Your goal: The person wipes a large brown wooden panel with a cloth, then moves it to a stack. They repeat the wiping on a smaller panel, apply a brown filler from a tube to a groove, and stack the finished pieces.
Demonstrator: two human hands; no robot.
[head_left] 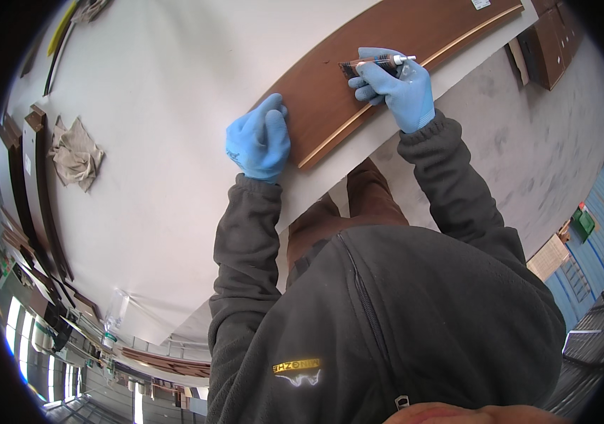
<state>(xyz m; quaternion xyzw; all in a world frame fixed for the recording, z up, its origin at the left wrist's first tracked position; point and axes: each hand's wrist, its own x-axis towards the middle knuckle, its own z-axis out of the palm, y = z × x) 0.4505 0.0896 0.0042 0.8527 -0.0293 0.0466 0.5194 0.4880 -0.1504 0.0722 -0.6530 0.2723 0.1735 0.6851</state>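
Observation:
My right hand [404,92], in a light blue glove, is closed around a small brown and dark squeeze tube [380,63]. The tube lies across the fingers, its thin white nozzle pointing right. Beneath it is a long reddish-brown wooden board [330,92] with one curved edge and a paler strip [344,138] along the side nearest me. Beside the board's left end, my gloved left hand [259,141] has its fingers curled in. Whatever it may hold is hidden. A small white label [481,3] sits at the board's far right.
The board rests on a pale covered table [161,127]. A crumpled beige cloth [76,155] lies on the left, near dark curved wooden pieces [37,169]. At the upper right stand brown boxy wooden parts [546,53]. Grey floor [514,134] shows on my right.

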